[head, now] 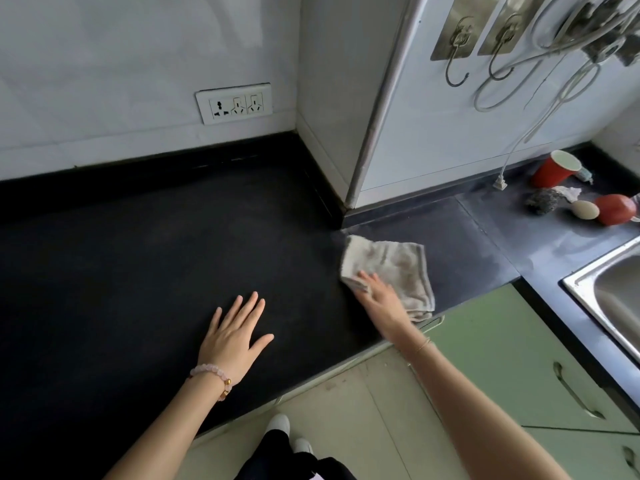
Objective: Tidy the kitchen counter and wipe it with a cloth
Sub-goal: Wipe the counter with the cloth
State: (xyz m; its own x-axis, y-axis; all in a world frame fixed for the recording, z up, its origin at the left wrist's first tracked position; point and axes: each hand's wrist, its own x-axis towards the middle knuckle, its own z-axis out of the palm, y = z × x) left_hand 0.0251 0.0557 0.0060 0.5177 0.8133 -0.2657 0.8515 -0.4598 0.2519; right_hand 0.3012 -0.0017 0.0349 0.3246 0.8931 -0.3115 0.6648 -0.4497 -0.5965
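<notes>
A black kitchen counter [145,244] fills the left and middle of the view. A folded, stained grey-white cloth [391,265] lies on it near the inner wall corner. My right hand [379,296] presses on the cloth's near edge, fingers spread over it and gripping the fold. My left hand [235,337] rests flat on the bare counter to the left, fingers apart, holding nothing; a pink bead bracelet sits on its wrist.
At the far right stand a red cup [554,169], a scouring pad [543,200], a pale soap bar [585,209] and a red round object [616,209]. A steel sink [609,289] is at the right edge. A wall socket [233,103], hooks [457,46] and a dangling cable plug [499,183] are behind.
</notes>
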